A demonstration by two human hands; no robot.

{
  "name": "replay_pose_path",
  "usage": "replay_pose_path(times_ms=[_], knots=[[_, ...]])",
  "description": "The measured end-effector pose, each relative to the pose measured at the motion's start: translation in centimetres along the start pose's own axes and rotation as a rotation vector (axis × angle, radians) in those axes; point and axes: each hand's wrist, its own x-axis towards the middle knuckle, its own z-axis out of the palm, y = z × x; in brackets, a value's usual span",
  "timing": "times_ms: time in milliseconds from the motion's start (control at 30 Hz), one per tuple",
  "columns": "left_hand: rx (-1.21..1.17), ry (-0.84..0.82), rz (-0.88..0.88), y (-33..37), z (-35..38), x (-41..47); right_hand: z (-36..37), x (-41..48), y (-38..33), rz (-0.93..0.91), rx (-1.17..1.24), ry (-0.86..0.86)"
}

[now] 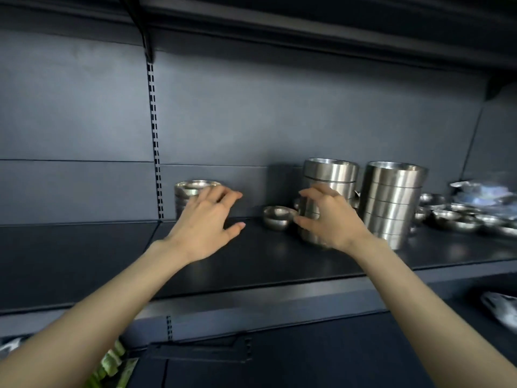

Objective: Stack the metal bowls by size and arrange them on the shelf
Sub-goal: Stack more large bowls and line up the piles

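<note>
One low stack (188,189) by left hand (205,221) — right hand (333,219) grips taller stack (309,236).

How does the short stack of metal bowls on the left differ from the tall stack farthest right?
The short stack of metal bowls is low; the tall stack of metal bowls rises far higher. The left hand partly covers the short stack; the tall stack is nearly all in view. Both are shiny metal, upright.

The head camera looks forward (slightly down) at the near shelf (70,261).
</note>
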Motion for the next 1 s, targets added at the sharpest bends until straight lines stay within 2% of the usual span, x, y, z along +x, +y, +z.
replay_pose_path(times_ms=[100,233,467,767,1000], knots=[[-0.004,-0.005,0.000,5.6,1.1,-2.4,-2.0,-5.0,3.6,0.007,-0.053,-0.054],[-0.001,-0.092,0.002,12.2,2.4,-4.1,-4.6,-9.7,8.1,0.046,-0.088,-0.127],[-0.029,-0.080,-0.005,18.8,3.3,-1.0,-7.7,-11.4,13.8,0.079,-0.042,-0.121],[-0.091,-0.015,-0.076,19.5,7.2,3.4,-5.5,-8.1,17.9,0.011,0.015,-0.153],[-0.283,0.033,-0.250,17.2,9.7,6.2,-1.9,-4.1,18.7,-0.058,0.137,-0.194]])
